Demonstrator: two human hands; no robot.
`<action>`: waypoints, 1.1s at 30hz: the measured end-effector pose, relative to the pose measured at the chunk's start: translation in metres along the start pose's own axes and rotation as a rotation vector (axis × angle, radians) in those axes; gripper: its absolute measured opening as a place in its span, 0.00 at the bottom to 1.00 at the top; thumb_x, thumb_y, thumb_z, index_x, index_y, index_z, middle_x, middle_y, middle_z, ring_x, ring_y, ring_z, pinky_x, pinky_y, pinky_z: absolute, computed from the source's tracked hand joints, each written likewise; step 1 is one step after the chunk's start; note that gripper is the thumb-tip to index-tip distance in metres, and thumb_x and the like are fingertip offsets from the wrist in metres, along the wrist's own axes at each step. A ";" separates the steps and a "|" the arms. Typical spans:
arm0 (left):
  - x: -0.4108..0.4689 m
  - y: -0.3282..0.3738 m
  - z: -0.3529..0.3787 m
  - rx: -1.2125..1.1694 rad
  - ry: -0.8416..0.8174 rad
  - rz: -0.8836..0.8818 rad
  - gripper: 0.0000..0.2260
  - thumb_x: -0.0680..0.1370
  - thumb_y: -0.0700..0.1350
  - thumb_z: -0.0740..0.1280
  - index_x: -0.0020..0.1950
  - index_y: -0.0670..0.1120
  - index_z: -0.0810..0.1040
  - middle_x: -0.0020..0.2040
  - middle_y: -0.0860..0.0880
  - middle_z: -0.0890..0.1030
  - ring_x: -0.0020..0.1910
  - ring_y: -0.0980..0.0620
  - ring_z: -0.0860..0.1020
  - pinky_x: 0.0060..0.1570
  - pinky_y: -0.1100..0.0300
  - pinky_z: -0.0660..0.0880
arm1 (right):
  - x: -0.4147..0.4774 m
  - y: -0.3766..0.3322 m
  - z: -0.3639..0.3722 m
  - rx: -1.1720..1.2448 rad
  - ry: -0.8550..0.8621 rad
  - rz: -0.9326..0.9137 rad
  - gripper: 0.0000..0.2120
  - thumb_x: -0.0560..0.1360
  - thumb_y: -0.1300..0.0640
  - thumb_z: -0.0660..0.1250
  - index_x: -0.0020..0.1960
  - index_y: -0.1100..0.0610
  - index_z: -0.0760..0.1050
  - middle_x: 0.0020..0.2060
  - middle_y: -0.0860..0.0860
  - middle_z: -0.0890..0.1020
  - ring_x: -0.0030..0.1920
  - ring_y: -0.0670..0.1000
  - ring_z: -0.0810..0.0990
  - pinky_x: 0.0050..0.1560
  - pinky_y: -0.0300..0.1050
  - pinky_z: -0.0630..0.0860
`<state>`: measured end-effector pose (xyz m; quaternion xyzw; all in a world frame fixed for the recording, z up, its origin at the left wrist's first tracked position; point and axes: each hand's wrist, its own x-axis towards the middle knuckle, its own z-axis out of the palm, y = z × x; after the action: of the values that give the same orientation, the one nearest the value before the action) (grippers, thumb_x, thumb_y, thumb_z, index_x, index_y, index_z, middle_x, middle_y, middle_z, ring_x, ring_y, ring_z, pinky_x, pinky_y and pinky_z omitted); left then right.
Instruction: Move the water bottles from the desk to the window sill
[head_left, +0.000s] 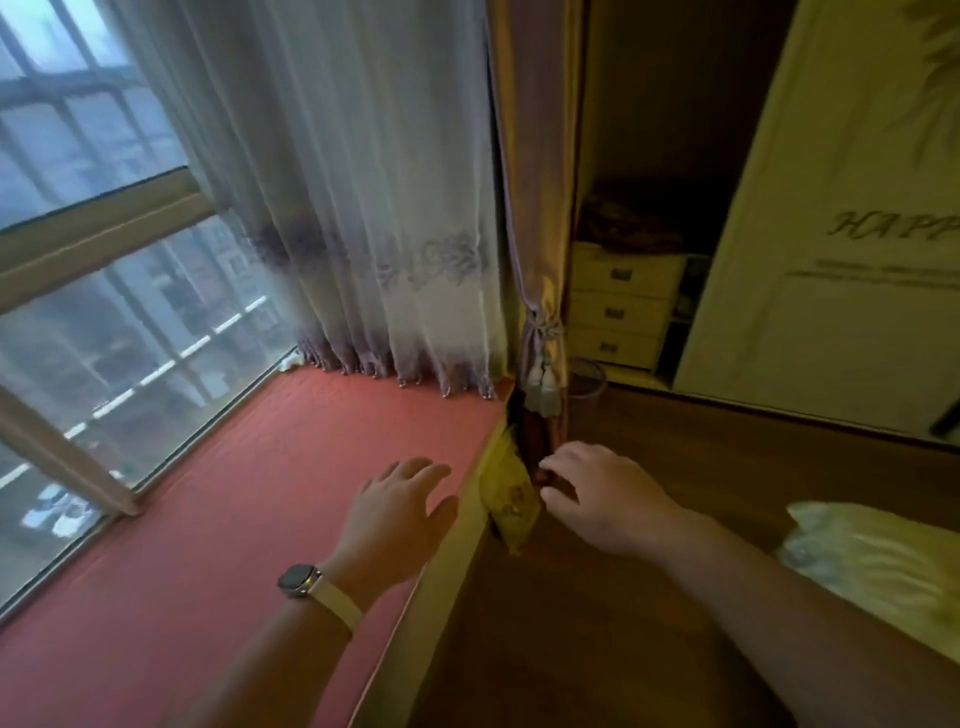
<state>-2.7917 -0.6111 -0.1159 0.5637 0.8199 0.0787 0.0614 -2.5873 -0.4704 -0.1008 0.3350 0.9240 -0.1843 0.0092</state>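
The window sill (249, 499) is a wide ledge covered by a red cushion, running along the window on the left. My left hand (395, 514), with a watch on its wrist, hovers over the sill's right edge, fingers relaxed and spread, holding nothing. To its right, my right hand (597, 499) reaches out beyond the sill's edge, over the dark floor, with loosely bent fingers close to the curtain's lower end. No water bottle and no desk are in view.
A sheer curtain (374, 208) hangs over the sill's far end, beside a tied drape (540, 291) with a tassel. A yellow packet (509, 499) sticks out at the sill's corner. A small drawer unit (623, 306), a wardrobe door (841, 260) and a pale bundle (872, 561) lie right.
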 end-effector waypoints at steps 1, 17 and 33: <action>0.011 0.017 0.002 0.003 -0.002 0.030 0.21 0.80 0.59 0.56 0.72 0.57 0.67 0.72 0.55 0.69 0.71 0.51 0.66 0.68 0.51 0.66 | -0.006 0.018 -0.005 0.009 0.010 0.021 0.24 0.81 0.41 0.53 0.74 0.49 0.65 0.71 0.48 0.68 0.70 0.51 0.66 0.67 0.52 0.67; 0.154 0.210 0.045 -0.032 -0.091 0.373 0.20 0.80 0.59 0.55 0.72 0.57 0.68 0.72 0.57 0.68 0.71 0.54 0.65 0.68 0.54 0.66 | -0.056 0.207 -0.054 0.119 0.105 0.380 0.23 0.81 0.41 0.54 0.74 0.48 0.65 0.73 0.47 0.65 0.72 0.50 0.64 0.70 0.53 0.65; 0.407 0.241 0.084 -0.064 -0.254 0.715 0.20 0.81 0.58 0.55 0.73 0.58 0.65 0.74 0.56 0.65 0.74 0.54 0.61 0.73 0.48 0.60 | 0.093 0.316 -0.087 0.075 0.192 0.641 0.22 0.81 0.41 0.53 0.73 0.47 0.65 0.71 0.45 0.67 0.69 0.49 0.67 0.66 0.46 0.68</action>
<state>-2.7005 -0.1416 -0.1552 0.8173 0.5545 0.0500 0.1487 -2.4540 -0.1593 -0.1384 0.6244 0.7609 -0.1737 -0.0328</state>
